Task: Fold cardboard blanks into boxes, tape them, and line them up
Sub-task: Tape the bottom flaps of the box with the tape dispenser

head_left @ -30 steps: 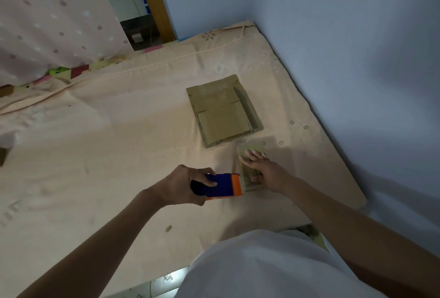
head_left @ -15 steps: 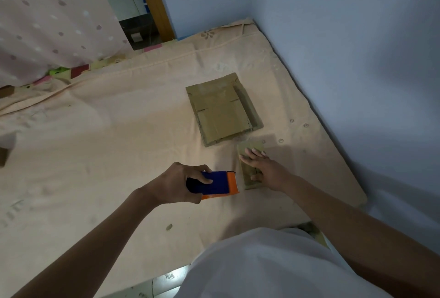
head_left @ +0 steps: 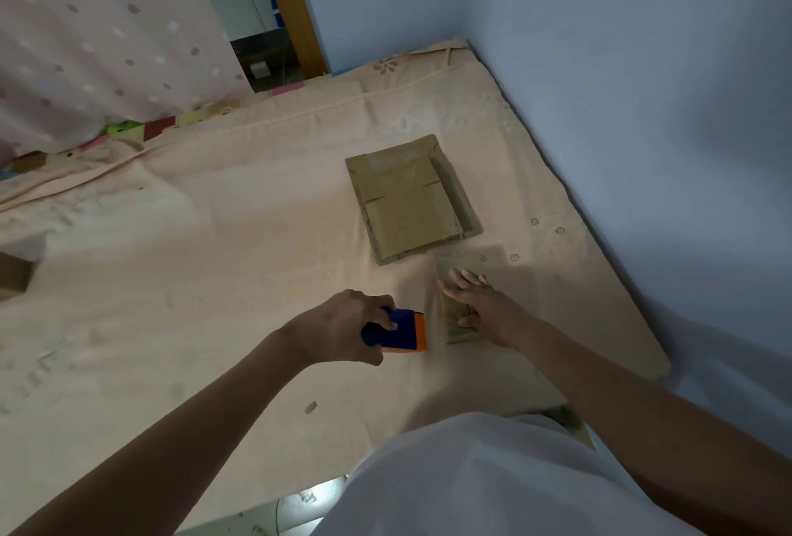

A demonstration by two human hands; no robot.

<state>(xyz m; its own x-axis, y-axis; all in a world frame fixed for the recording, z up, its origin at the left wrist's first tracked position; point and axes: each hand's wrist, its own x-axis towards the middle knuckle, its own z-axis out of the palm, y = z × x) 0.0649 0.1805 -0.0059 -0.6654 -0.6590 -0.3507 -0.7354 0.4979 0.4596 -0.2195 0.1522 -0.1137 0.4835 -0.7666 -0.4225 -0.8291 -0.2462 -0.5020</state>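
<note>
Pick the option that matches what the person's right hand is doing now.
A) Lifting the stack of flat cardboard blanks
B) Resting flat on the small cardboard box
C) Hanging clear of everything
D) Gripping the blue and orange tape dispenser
B: the right hand lies with straight fingers on the small cardboard box, while the left hand grips the tape dispenser and the stack of blanks lies untouched beyond.
</note>
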